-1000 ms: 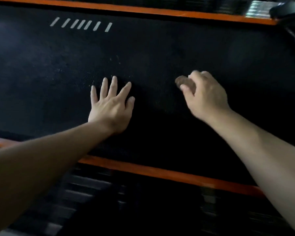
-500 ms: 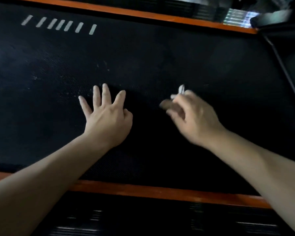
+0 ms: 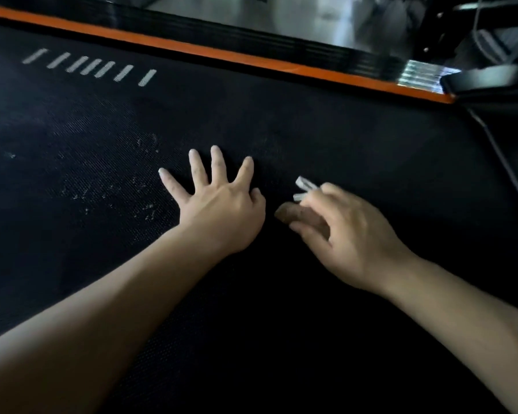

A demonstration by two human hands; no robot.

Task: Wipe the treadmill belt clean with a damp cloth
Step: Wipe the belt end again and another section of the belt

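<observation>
While your left hand (image 3: 222,210) lies flat, fingers spread, on the treadmill belt (image 3: 281,121), your right hand (image 3: 350,234) pinches a small brownish cloth (image 3: 286,213) just beside it; press firmly and sweep toward the pale specks (image 3: 111,189) left of your left hand

Left hand (image 3: 219,210) on belt (image 3: 311,130); right hand (image 3: 353,234) beside it, seemingly with cloth (image 3: 286,214).

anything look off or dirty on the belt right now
Yes: pale specks and streaks dot the black belt just left of the flat left hand, like unwiped dust or residue. The right hand pinches a small brown wad and white strips, too blurred to identify.
</observation>
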